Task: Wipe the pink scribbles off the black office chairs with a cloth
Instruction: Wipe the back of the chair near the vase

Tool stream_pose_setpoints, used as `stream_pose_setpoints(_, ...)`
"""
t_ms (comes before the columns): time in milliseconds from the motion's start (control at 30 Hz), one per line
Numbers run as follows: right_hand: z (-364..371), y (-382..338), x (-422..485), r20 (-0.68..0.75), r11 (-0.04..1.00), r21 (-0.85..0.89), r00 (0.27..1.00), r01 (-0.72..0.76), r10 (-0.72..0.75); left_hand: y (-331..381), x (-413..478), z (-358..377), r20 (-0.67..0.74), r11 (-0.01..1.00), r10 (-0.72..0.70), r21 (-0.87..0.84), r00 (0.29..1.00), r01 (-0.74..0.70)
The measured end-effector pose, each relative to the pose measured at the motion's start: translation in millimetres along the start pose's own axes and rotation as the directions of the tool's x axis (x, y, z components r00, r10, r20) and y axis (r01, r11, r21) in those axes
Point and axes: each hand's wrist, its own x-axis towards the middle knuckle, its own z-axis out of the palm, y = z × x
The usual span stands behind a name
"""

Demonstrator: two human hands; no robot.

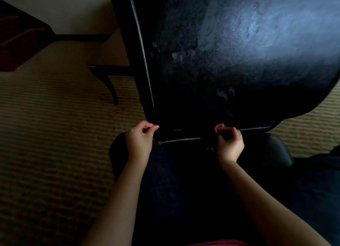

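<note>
The back of a black office chair point(230, 52) fills the upper right, worn and marked with pale smudges; no pink scribble shows on it in the dim light. At its lower left corner my left hand point(139, 141) pinches thumb and forefinger together. My right hand point(229, 144) is curled under the lower edge. Both seem to hold the top edge of a dark cloth point(176, 172) that hangs between my arms, though it is hard to tell apart from the shadow.
Beige ribbed carpet point(46, 154) covers the floor. A thin orange stick point(115, 112) lies on it left of the chair. The chair's armrest point(104, 73) juts left. Dark furniture point(20, 36) stands at top left and a black padded part point(276, 150) at right.
</note>
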Motion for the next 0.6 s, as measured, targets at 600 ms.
stream_pose_setpoints(600,71.1,-23.1,-54.4,0.219,0.83,0.258,0.867,-0.494,0.448,-7.1,6.7,-5.9,0.058,0.999,0.038,-0.024,0.998,-0.036)
